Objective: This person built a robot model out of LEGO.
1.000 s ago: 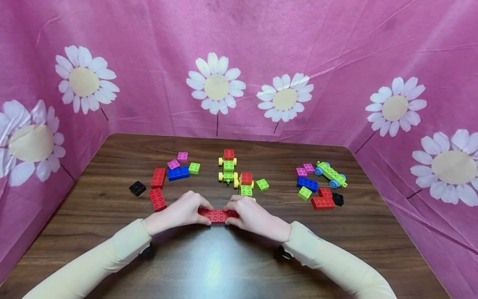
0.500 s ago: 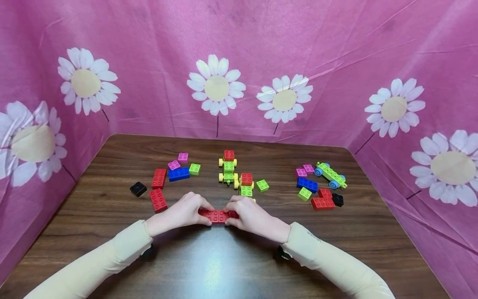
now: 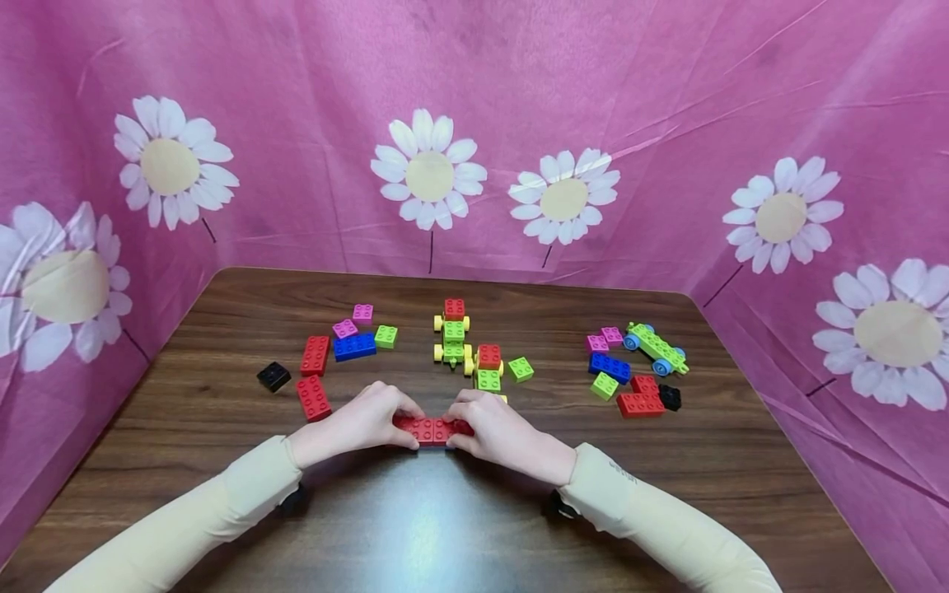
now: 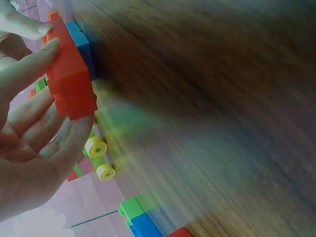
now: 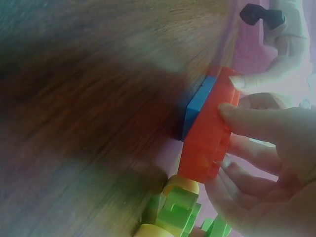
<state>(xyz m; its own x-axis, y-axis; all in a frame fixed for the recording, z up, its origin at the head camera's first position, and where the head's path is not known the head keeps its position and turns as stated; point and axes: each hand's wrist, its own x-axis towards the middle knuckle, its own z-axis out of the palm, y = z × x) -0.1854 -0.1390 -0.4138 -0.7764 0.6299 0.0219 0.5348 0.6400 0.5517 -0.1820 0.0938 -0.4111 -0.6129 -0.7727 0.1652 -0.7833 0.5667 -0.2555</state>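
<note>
Two red bricks lie end to end, the left one (image 3: 421,430) and the right one (image 3: 442,430), with a seam between them in the head view. Beneath them sits a blue brick (image 4: 81,47), visible in both wrist views and hidden from above. My left hand (image 3: 363,424) pinches the left end of the red bricks between thumb and fingers. At the other end, my right hand (image 3: 500,428) holds on likewise, thumb on the near side. Just beyond the hands stand a near yellow-wheeled green car (image 3: 488,380) and a farther one (image 3: 454,332), each carrying a red brick.
Left on the wooden table (image 3: 712,511) lie red bricks (image 3: 315,399), a black brick (image 3: 273,376), a blue brick (image 3: 355,347), a green brick (image 3: 385,336) and pink bricks (image 3: 344,329). Similar bricks (image 3: 610,367) and a blue-wheeled green car (image 3: 656,348) lie right. A lone green brick (image 3: 521,368) is mid-table.
Nothing on the table has visibly moved. Both hands keep the same grip on the red bricks; only the head view shifts very slightly.
</note>
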